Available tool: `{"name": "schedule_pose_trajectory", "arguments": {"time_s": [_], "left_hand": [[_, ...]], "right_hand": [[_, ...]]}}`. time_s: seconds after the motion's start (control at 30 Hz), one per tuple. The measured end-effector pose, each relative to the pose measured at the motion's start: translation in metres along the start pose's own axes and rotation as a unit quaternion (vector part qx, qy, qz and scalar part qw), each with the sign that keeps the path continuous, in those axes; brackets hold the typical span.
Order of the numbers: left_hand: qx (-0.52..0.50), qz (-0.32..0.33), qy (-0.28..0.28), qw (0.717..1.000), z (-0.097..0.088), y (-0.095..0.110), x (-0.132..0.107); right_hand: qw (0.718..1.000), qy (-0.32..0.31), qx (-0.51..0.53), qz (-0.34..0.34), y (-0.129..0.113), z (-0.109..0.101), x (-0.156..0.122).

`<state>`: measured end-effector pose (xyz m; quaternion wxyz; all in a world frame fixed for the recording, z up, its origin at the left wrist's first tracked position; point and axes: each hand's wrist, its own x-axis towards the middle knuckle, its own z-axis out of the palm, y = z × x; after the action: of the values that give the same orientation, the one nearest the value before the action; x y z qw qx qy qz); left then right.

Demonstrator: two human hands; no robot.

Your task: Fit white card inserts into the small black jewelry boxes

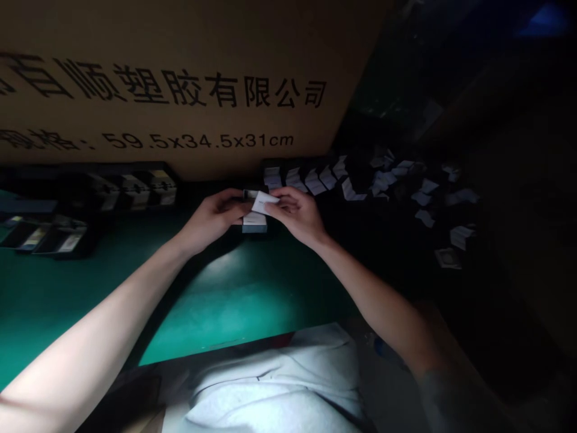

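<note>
My left hand (220, 215) is closed around the left side of a small dark box (255, 228) with pale contents, held over the green tabletop. Between the thumb and fingers of my right hand (297, 213) is a folded white paper (265, 202), tilted over the box's opening. The paper overlaps part of the box and hides some of its inside. The fingertips of both hands are close together, the left thumb near the paper's edge. Print on the paper is too small to read.
Behind my hands stands a large cardboard carton (180, 36) with black printing. Several open dark boxes (135, 189) line the left. Several folded white papers (315, 179) lie at the back right, more scattered farther right. The green table (211, 313) ends near my lap.
</note>
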<state>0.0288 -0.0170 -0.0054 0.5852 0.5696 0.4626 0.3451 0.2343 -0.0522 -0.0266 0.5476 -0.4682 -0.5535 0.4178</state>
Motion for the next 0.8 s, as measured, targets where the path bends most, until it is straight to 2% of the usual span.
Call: {"name": "schedule_pose_trajectory", "arguments": {"time_s": [0.2, 0.37, 0.53, 0.67, 0.8], "left_hand": [[0.043, 0.036, -0.009, 0.998, 0.003, 0.004, -0.002], [0.065, 0.052, -0.007, 0.997, 0.003, -0.001, -0.001], [0.112, 0.074, -0.015, 0.991, 0.003, -0.002, -0.002], [0.111, 0.096, -0.022, 0.989, 0.004, -0.003, -0.002], [0.092, 0.116, -0.013, 0.989, 0.003, -0.005, -0.001]], "right_hand": [[0.978, 0.056, -0.145, -0.141, -0.001, 0.013, -0.012], [0.949, 0.060, -0.222, -0.216, 0.001, 0.012, -0.014], [0.892, 0.086, -0.326, -0.302, -0.001, 0.011, -0.015], [0.865, 0.090, -0.382, -0.312, -0.001, 0.014, -0.016], [0.862, 0.076, -0.394, -0.309, -0.001, 0.015, -0.016]]}}
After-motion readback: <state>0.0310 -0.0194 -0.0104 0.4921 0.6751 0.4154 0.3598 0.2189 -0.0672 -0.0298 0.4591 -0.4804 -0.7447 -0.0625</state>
